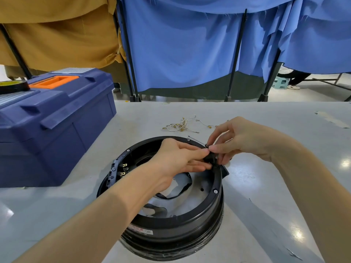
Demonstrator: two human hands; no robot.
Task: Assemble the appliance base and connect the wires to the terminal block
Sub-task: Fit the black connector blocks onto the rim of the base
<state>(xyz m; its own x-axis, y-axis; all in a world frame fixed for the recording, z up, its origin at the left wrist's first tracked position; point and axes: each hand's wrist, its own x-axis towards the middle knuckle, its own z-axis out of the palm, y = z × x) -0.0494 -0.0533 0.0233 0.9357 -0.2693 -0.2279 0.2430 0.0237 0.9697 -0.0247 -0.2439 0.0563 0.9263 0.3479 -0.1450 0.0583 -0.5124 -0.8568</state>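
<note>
View: I look down through the head camera at a grey table (284,168), with both forearms reaching in from 6 o'clock.
Appliance base: the appliance base (201,221), a round black shell, sits open side up in the centre of the table, which I judge leaves its inside within reach for fitting parts.
Left hand: the left hand (178,158) reaches across the opening and pinches a small black part (210,158) between thumb and fingers at 2 o'clock on the rim.
Right hand: the right hand (245,141) comes in from 3 o'clock and nips the same part with its fingertips. I judge that two hands are steadying it while it is seated.
Thin strand: a thin dark strand (197,140) runs from the part toward 11 o'clock. I cannot tell what it is.
Terminal tabs: brass terminal tabs (124,168) stand bare inside the rim at 9 o'clock.
Wires: pale wires (182,126) with brass ends lie loose on the table at 12 o'clock beyond the base, untouched and close enough to pick up.
Toolbox: a blue toolbox (57,120) with an orange handle (55,81) stands closed at 10 o'clock, with a tape roll (13,86) on its lid.
Writing: a white label (140,230) on the base's outer wall at 6 o'clock has red print too small to read. I see no brand.
Backdrop: blue curtains (190,44) and a mustard curtain (57,31) hang behind.
</note>
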